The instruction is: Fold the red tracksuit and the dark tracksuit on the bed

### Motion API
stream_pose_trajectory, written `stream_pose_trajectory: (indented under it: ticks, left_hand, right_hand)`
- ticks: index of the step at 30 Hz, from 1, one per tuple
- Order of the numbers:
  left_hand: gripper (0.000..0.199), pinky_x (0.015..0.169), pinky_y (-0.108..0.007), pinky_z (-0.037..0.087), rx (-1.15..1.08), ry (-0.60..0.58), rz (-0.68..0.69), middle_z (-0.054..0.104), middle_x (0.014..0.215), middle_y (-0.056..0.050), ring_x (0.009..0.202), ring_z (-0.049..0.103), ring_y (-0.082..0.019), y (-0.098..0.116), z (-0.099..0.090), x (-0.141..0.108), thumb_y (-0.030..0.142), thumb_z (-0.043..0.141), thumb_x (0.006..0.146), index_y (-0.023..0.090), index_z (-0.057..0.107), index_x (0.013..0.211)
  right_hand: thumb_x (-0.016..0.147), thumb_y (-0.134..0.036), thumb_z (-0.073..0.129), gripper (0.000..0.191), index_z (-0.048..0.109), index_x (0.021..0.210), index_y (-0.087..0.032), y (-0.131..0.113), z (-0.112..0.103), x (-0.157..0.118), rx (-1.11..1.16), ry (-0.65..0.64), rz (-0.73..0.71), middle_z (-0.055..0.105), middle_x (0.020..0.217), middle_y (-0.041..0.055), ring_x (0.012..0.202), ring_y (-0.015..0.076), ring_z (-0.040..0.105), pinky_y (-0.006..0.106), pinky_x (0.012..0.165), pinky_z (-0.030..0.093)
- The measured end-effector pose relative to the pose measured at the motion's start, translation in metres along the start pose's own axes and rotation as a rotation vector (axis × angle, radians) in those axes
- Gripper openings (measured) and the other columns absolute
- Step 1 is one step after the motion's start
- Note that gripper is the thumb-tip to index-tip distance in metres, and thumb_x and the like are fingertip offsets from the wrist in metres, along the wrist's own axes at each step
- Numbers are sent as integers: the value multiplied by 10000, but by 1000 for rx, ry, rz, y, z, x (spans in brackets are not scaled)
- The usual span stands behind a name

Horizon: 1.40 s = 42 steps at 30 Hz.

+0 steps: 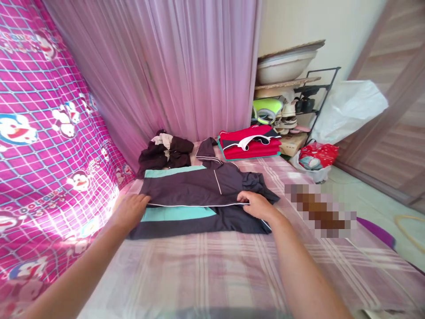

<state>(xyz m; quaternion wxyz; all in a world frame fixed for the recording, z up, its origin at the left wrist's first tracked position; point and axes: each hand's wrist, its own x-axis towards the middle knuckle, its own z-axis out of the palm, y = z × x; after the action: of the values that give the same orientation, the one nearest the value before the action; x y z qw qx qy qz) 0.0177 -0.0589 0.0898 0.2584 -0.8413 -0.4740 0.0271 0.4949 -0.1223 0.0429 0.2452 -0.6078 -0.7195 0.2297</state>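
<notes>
A dark polo shirt (186, 187) with turquoise panels and white piping lies partly folded on the bed, its collar pointing away from me. My left hand (132, 212) is closed on the hem end of the folded-over layer, at the left. Near the sleeve end, my right hand (257, 206) pinches the same white-piped edge, fingers curled. Between my hands that edge runs nearly straight across the shirt. Below it the other dark and turquoise part lies flat on the sheet. The fingertips of my left hand are partly hidden.
A stack of folded red shirts (249, 150) lies behind on the right, a dark clothes heap (162, 155) behind on the left. A pink curtain (186, 66) hangs beyond the checked bedsheet (186, 270). At the right stand a shoe rack (318, 106) and bags (318, 155).
</notes>
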Motion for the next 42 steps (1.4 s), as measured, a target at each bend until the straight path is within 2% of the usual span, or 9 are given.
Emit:
stream_pose_trajectory:
  ticks: [3, 6, 13, 20, 24, 30, 36, 42]
  left_hand:
    - [322, 908, -461, 451, -30, -62, -70, 710, 961, -128, 939, 660, -294, 9, 1, -18, 108, 426, 864, 179, 687, 1038]
    - [320, 924, -460, 438, -34, -102, -117, 705, 964, -129, 961, 658, -294, 10, -4, -21, 89, 434, 852, 175, 689, 1025]
    - [302, 930, -429, 449, -59, -172, -188, 690, 1005, -137, 1000, 639, -275, 10, 0, -24, 85, 426, 868, 157, 679, 1015]
    - [342, 950, -424, 478, -97, -91, -184, 683, 1034, -133, 1020, 620, -266, 7, -4, -43, 100, 394, 883, 175, 694, 1028]
    - [343, 924, -413, 489, -151, -162, -108, 691, 1020, -127, 998, 636, -258, 9, -6, -54, 112, 411, 879, 184, 698, 1052]
    - [336, 916, -386, 491, -209, -198, -101, 692, 1016, -114, 1003, 640, -246, 5, -8, -57, 106, 429, 854, 190, 690, 1048]
    - [314, 931, -383, 488, -187, -75, -129, 684, 988, -113, 996, 629, -240, 3, -14, -63, 128, 387, 882, 192, 678, 981]
    - [375, 919, -348, 496, -242, -272, -107, 723, 1025, -75, 1024, 656, -229, 5, -5, -68, 84, 478, 757, 239, 707, 1011]
  right_hand:
    - [641, -67, 498, 284, 640, 830, -224, 10, -2, -2, 101, -8, -28, 702, 848, -9, 837, 172, 639, 259, 782, 460]
    - [633, -106, 488, 241, 643, 780, -217, 17, -5, -3, 150, -29, -35, 699, 812, -6, 828, 187, 637, 286, 805, 472]
    - [640, -135, 508, 318, 748, 826, -228, 23, -8, -4, 197, -80, -39, 757, 959, 24, 963, 217, 670, 322, 941, 471]
    - [685, -140, 508, 340, 788, 844, -249, 24, -11, -4, 157, -163, -55, 759, 1027, 22, 1015, 220, 674, 351, 1014, 455]
    - [708, -131, 514, 319, 787, 819, -253, 21, -10, -4, 134, -173, -51, 761, 1006, 22, 1011, 223, 677, 360, 1005, 463]
    - [719, -98, 507, 306, 775, 759, -238, 20, -8, -5, 115, -137, -39, 766, 955, 20, 964, 208, 688, 339, 980, 473]
    - [721, -116, 497, 307, 777, 760, -235, 22, -11, -6, 122, -99, -2, 771, 942, 18, 967, 201, 692, 331, 983, 479]
    - [725, -206, 532, 249, 778, 746, -241, 14, -14, -8, 147, -196, -63, 765, 996, 21, 996, 221, 682, 358, 1005, 471]
